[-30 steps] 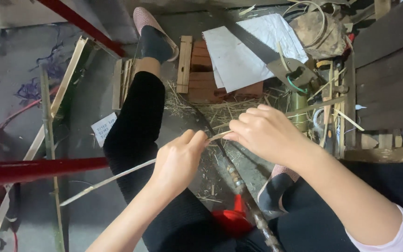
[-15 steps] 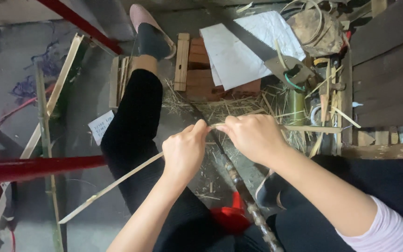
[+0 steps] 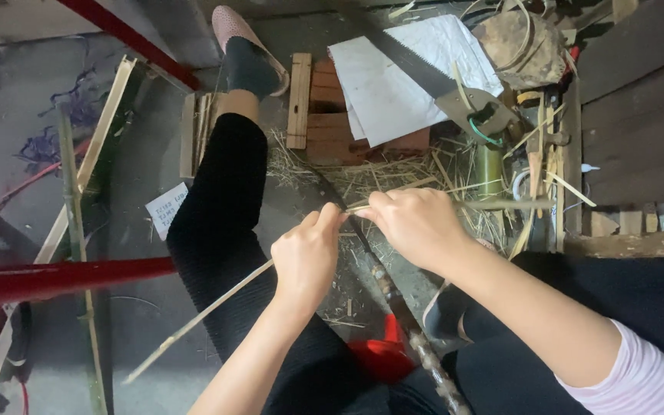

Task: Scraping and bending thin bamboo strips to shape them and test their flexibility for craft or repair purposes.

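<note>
Bamboo strip (image 3: 209, 311): thin and pale, running from lower left up across the lap into both hands.
Left hand (image 3: 307, 257): fingers clenched on the strip.
Right hand (image 3: 416, 224): pinching the strip against a dark blade (image 3: 332, 198).
Progress: shavings (image 3: 393, 178) lie beyond; long tail seemingly unworked.
Far: handsaw (image 3: 455, 96) on white sheets.

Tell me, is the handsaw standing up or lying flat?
Lying flat: the handsaw rests across the white paper sheets on the wooden block.

Thin pale bamboo strip (image 3: 217, 307), long and flat, runs diagonally from lower left over the black-clad knee up to centre. Its upper end is pinched between both fists. It crosses a dark blade (image 3: 332, 201) that slants beneath it there.
</note>
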